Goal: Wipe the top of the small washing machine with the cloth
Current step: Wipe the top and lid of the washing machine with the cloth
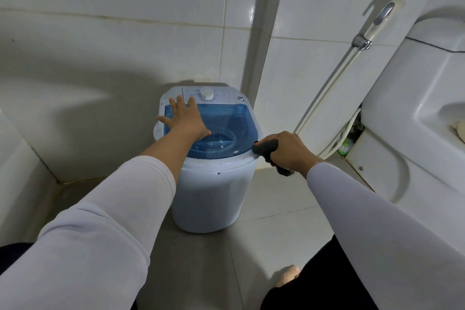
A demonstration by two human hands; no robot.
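The washer [214, 163] stands on the floor [271, 209] in a tiled corner, its back edge close to the wall [125, 45] and its right rear corner near a wall edge. To its right, a strip of floor separates it from the toilet [412, 118], with a spray hose [327, 98] hanging on the wall between them. Open floor lies in front.

The left hand [185, 118] rests flat, fingers spread wide, on the left part of the blue lid [226, 121]. The right hand [289, 151] is closed around a dark cloth [266, 147], bunched into a roll, whose front end touches the washer's front right rim, just beside the lid's edge; the other end sticks out below the fist.

The washer is white, with dark specks on its rim and a white dial [206, 95] at the back.
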